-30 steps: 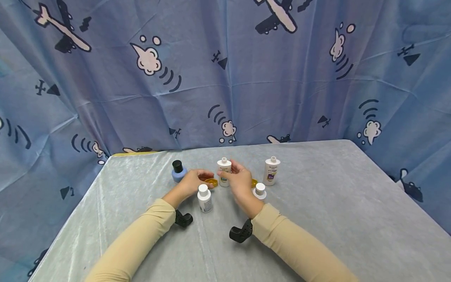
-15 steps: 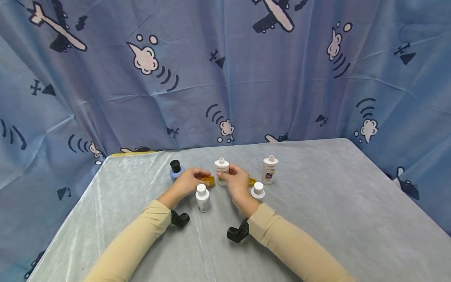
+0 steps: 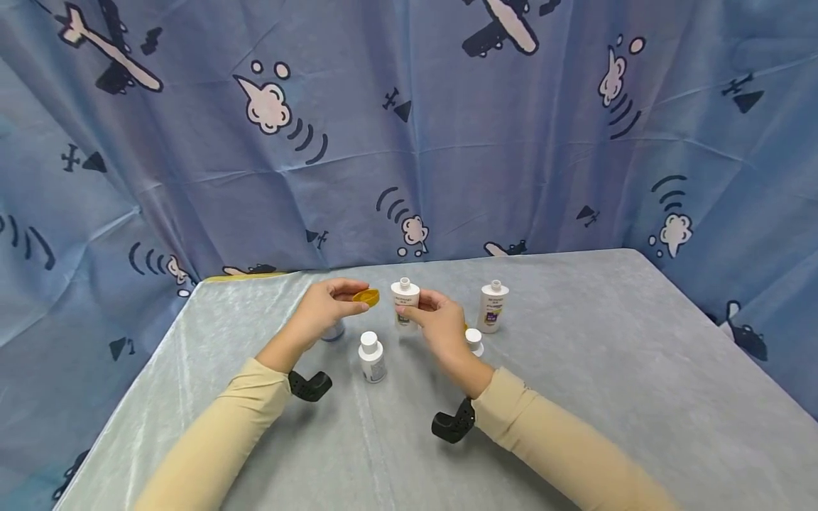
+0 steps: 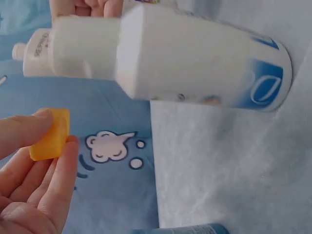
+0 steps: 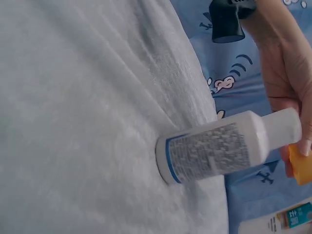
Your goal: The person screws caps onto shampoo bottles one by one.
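My left hand (image 3: 319, 312) pinches a yellow cap (image 3: 366, 297) between thumb and fingers, raised above the table and just left of a white bottle (image 3: 405, 292). That bottle's narrow neck is bare, and my right hand (image 3: 441, 326) grips its body from the right. In the left wrist view, the cap (image 4: 56, 136) sits between the thumb and fingertips. A white bottle with a white screw cap (image 3: 371, 358) stands upright between my forearms. Another white-capped bottle (image 3: 474, 341) is partly hidden behind my right wrist.
An uncapped white bottle (image 3: 493, 309) with a purple label stands to the right. Behind my left hand, a blue bottle (image 3: 334, 331) is mostly hidden. A sliver of yellow (image 3: 466, 328) shows beside my right hand. A patterned blue curtain (image 3: 409, 142) hangs behind the grey-covered table (image 3: 594, 333).
My left hand has lifted the yellow cap from beside the bottle's base, up and slightly left, and now covers most of the blue bottle. My right hand keeps holding the uncapped bottle.
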A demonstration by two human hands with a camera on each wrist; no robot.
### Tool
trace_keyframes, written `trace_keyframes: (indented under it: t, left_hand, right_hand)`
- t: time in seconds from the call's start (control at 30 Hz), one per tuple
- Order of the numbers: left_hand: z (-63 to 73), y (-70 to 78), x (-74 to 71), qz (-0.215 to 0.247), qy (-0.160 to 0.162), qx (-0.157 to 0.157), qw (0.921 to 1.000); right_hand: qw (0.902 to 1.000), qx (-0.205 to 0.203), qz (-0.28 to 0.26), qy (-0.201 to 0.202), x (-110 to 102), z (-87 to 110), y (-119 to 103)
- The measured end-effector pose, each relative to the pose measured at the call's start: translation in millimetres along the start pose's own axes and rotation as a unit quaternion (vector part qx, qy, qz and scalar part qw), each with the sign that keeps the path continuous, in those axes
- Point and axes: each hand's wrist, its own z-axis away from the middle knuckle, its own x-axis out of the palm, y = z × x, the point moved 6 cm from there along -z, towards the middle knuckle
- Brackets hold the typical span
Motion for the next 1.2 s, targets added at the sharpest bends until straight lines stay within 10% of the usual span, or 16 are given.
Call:
trace_keyframes:
  t: [1.2]
  left_hand:
    - [43.6, 42.8, 47.6, 0.125, -0.052, 0.054, 0.9894]
  right_hand:
    - [0.9845, -0.059, 0.111, -0.122, -83, 41.6, -28]
